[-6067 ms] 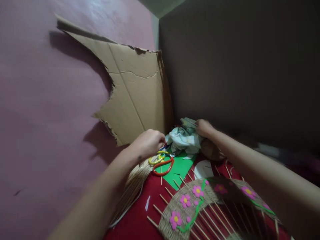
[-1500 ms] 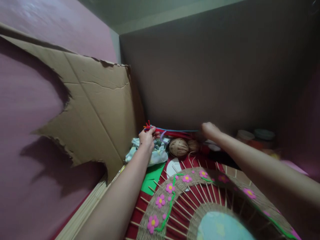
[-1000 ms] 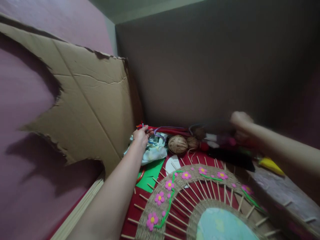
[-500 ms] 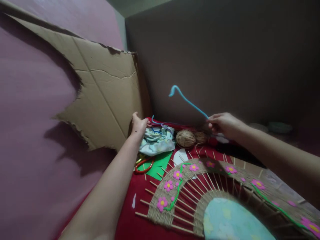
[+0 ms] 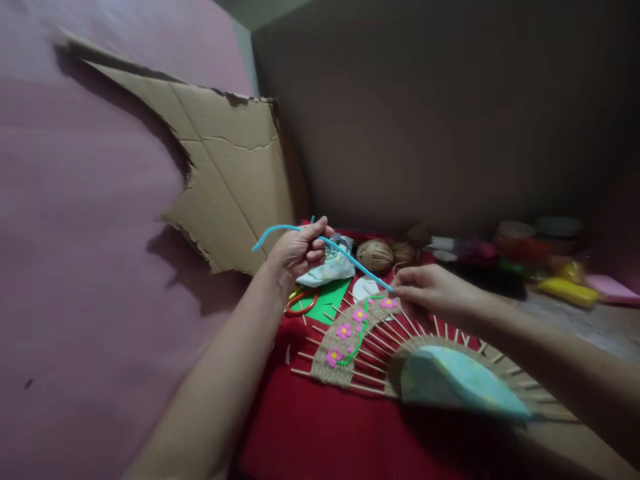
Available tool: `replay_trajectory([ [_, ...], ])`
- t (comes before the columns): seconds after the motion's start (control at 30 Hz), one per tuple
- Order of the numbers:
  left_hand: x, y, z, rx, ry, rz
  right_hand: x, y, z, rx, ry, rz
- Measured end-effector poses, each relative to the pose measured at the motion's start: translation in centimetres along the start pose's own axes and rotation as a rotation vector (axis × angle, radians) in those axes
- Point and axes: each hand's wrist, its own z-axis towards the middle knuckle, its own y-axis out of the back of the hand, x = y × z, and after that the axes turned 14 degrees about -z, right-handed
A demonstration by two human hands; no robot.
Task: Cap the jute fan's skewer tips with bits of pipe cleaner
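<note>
A light blue pipe cleaner (image 5: 357,264) stretches between my two hands above the table. My left hand (image 5: 301,253) is closed around it with curled fingers, and one bent end sticks out to the left. At the other end, my right hand (image 5: 431,288) pinches the tip. Below lies a half-round fan (image 5: 327,375) of woven twine on thin wooden sticks. Pink flowers with yellow centres and a green vine decorate its band, partly hidden by my right arm. Pale blue-green fabric (image 5: 435,377) fills its inner half-circle.
Behind my left hand are crumpled patterned cloth (image 5: 334,268), a green sheet (image 5: 330,301) and red-handled scissors (image 5: 302,312). A twine ball (image 5: 375,256) sits at the back. Torn cardboard (image 5: 240,180) leans on the left wall. Yellow packets (image 5: 567,292) and tubs (image 5: 557,228) stand right.
My right hand drew a blue pipe cleaner away from the bundle at the back, then came lower and nearer. My left hand left the bundle and now grips the pipe cleaner too.
</note>
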Motion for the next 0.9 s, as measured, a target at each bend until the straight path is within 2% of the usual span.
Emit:
replay_trajectory([
  [0.1,-0.4,0.4,-0.9,-0.07,-0.01,-0.08,-0.5,0.5,-2.7,0.009,0.028,-0.026],
  [0.23,0.2,1.3,-1.6,-0.177,-0.037,-0.145,-1.5,1.2,-5.9,0.005,0.041,-0.053],
  [0.43,1.3,2.5,-2.5,-0.108,0.021,-0.131,-3.1,2.0,-9.5,-0.011,0.001,-0.051],
  [0.57,1.5,2.4,-3.5,-0.103,0.011,-0.085,-4.9,2.3,-10.5,-0.02,-0.03,0.042],
  [0.73,2.6,2.1,-4.2,-0.078,-0.033,0.033,-7.7,1.9,-10.3,-0.153,-0.05,0.25],
  [0.83,3.9,2.8,-4.0,-0.089,-0.082,0.136,-8.2,1.8,-10.3,-0.226,-0.049,0.286],
  [0.9,4.6,3.4,-3.7,-0.14,-0.127,0.213,-7.9,1.9,-10.4,-0.284,-0.04,0.239],
])
